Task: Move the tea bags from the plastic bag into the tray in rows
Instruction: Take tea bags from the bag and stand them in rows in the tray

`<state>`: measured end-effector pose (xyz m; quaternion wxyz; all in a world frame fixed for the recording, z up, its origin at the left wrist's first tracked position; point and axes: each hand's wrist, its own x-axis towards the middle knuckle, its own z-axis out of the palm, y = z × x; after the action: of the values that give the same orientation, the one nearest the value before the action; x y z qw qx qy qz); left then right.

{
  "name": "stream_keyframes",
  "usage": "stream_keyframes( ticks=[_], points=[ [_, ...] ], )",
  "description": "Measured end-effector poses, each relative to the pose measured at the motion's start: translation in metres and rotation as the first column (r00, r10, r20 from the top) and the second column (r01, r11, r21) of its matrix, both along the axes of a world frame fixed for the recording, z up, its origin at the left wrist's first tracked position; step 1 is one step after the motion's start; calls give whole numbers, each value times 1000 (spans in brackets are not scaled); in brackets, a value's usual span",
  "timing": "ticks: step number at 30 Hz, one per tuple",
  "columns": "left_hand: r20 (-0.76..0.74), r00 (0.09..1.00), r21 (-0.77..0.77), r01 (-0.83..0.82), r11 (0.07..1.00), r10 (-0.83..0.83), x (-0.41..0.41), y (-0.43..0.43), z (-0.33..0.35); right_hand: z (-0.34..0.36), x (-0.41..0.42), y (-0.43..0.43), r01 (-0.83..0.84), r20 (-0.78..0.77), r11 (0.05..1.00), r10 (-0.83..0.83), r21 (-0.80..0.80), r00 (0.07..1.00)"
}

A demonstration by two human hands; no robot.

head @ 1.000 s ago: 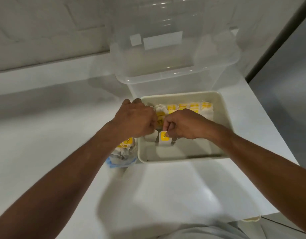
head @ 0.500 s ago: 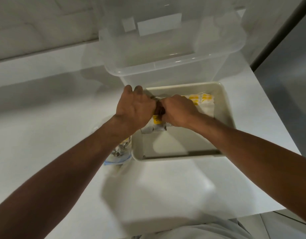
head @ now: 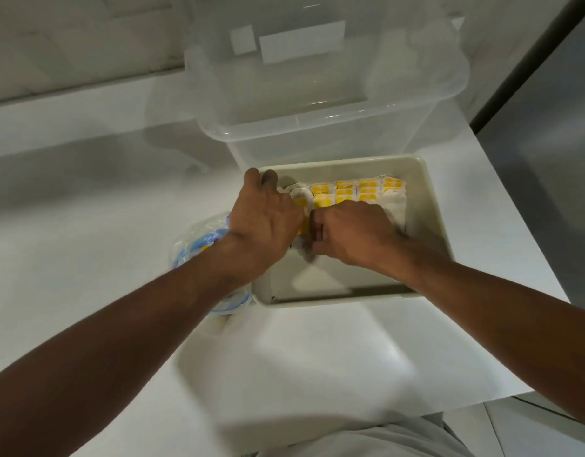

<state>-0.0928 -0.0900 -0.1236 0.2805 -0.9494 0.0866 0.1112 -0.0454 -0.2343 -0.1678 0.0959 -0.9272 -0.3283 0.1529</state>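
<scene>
A cream rectangular tray [head: 429,206] sits on the white counter. Rows of white tea bags with yellow tags [head: 354,191] fill its far part. My left hand [head: 264,222] and my right hand [head: 350,235] meet over the tray's left middle, fingers curled around tea bags [head: 301,225] held between them; only yellow and white edges show. The clear plastic bag [head: 198,239] with a blue strip lies left of the tray, mostly hidden under my left forearm.
A large clear plastic storage bin [head: 317,103] stands just behind the tray, touching its far edge. The white counter [head: 86,209] extends left and towards me; its right edge drops off beside the tray. A wall rises behind.
Both hands slid with the tea bags from the tray's middle towards the far rows and stay pressed together. The camera tilted, so the view shifted.
</scene>
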Motion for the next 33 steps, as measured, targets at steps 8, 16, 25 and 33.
stream_keyframes(
  ticks=[8,16,25,33],
  points=[
    [-1,999,-12,-42,999,42,9,-1,-6,-1,-1,15,19,81,993,-10,-119,997],
    [-8,998,-58,-66,996,65,8,5,-10,2,-4,19,41,135,993,-25,-113,991],
    [49,998,-619,0,785,38,-8,37,16,28,-13,3,206,-62,969,-199,137,978],
    [40,994,-932,1,364,99,-41,80,22,59,-47,15,312,-259,865,-221,394,940]
  ],
)
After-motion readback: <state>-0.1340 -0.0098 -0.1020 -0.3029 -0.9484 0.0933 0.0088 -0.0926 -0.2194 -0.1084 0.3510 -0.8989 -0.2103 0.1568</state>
